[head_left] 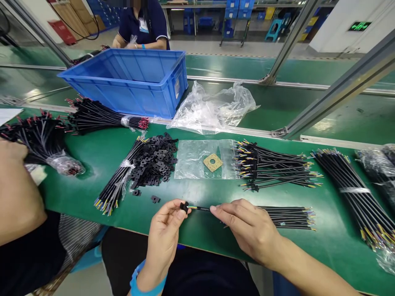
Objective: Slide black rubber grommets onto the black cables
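Note:
Pinched between the thumb and fingers of my left hand [168, 226] is a small black plastic clip [184, 206]. My right hand [249, 226] grips a black cable [202, 209], whose thin coloured wires reach the clip; whether they pass through it I cannot tell. Under and beside my right hand lies a row of loose black cables [291, 218]. A heap of black clips [154, 160] sits beyond my left hand, with one single clip [155, 199] apart from it. Further back on the right are cables with clips on their ends [274, 164].
A blue crate [123, 82] and a crumpled clear bag [212, 107] stand at the back. A flat plastic bag [191, 160] bears a tan square piece [212, 163]. Tied cable bundles [354, 189] lie right and left. A co-worker's arm [18, 193] rests at left; another person [143, 28] works opposite.

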A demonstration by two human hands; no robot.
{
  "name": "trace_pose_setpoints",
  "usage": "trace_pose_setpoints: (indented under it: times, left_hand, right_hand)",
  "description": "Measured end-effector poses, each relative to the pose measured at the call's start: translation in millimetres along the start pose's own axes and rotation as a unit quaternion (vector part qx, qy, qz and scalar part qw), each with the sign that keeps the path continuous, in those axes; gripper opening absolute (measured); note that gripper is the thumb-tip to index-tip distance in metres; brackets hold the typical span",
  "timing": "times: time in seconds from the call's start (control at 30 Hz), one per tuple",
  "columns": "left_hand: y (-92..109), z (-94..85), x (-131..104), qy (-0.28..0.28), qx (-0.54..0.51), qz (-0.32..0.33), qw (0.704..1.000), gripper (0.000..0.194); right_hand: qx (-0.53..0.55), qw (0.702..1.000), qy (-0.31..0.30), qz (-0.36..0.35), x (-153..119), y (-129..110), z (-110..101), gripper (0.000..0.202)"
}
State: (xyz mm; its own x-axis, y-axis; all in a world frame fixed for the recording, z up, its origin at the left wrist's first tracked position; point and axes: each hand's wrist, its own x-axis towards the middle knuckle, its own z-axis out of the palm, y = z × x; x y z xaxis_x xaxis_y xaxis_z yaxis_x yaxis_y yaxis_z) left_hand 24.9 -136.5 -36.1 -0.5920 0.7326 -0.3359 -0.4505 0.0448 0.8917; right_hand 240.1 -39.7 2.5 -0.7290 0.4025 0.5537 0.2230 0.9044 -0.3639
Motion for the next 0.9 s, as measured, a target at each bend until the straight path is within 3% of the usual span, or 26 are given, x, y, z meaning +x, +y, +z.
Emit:
trace_pose_setpoints:
  times: [0.27, 0.5, 0.7, 0.9]
  left_hand:
    - [1.0, -0.8, 0.1, -0.022, 0.018, 0.032, 0.999, 0.039]
    - [7.7, -4.5, -2.5, -0.110, 0.221, 0.174, 0.953, 0.014]
    - [7.8, 2.7, -7.4, -0.152, 0.213, 0.167, 0.951, 0.010]
    - [9.1, 2.2, -9.8, -0.192, 0.233, 0.243, 0.922, 0.009]
  right_hand:
    - [-0.006, 1.000, -0.019, -0.010, -1.3, 0.8, 1.5, 0.040]
    - [-0.037, 0.999, -0.029, -0.024, -0.2, -2.5, -1.5, 0.035]
    - [-0.035, 0.999, 0.008, -0.037, -2.7, -3.3, -2.5, 0.025]
    - [-0.015, 0.999, 0.026, -0.017, 0.2, -6.7, 0.2, 0.011]
